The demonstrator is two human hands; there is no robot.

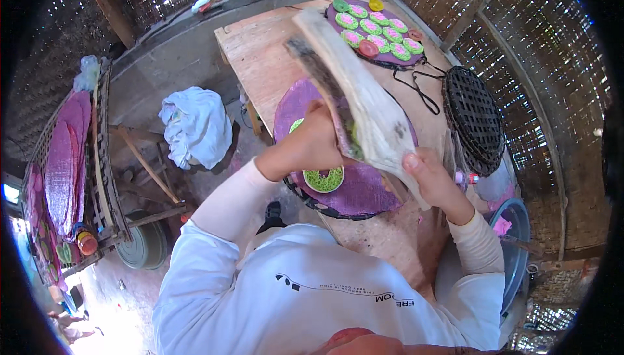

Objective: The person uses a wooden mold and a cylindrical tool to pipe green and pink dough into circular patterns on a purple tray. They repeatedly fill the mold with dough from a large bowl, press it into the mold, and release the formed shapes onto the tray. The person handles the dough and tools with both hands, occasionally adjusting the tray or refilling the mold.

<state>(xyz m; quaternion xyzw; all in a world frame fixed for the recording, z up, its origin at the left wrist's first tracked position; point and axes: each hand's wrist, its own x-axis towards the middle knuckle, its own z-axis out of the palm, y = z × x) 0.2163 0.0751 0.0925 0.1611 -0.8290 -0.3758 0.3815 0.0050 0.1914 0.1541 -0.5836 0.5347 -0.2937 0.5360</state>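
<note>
My right hand (429, 176) grips the near end of a long, pale wooden two-armed tool (364, 95), thumb on top. It slants up and away to the left over the table; its lower arm has a dark end, and a bit of green shows between the arms. My left hand (315, 137) is closed in a fist against the tool's lower left edge; what its fingers hold is hidden. Underneath lies a round purple mat (364, 200) on a dark woven tray. On the mat, below my left hand, a pale ring (323, 189) encloses green strands.
On the wooden table (257, 63), a far tray holds several green-and-pink strand rounds (370, 26). Black woven trays (474, 111) stand at right, above a clear blue tub (518, 251). Leftward are a white cloth bundle (197, 124) and a rack with purple sheets (65, 160).
</note>
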